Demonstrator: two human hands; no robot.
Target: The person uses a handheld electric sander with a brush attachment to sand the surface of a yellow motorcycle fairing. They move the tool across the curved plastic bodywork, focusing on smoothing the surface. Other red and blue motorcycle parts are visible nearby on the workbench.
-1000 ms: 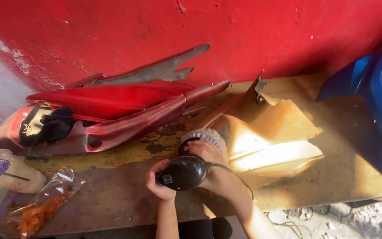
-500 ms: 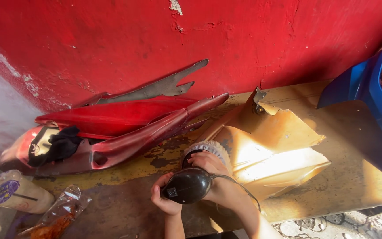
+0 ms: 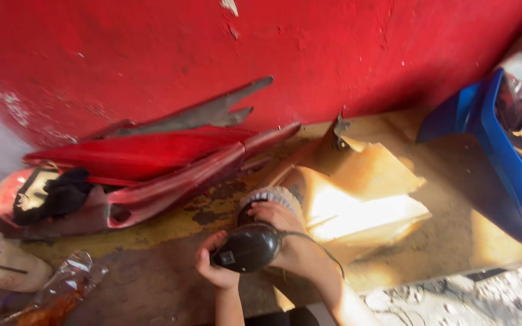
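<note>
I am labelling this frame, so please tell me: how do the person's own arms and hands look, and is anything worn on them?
Both forearms are bare: no sleeves, gloves, watch or rings visible on the left hand or right hand.

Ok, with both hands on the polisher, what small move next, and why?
Probably slide the black polisher rightward across the orange panel. Its woolly pad sits only at the panel's left edge, and the left hand and right hand already grip it.
</note>
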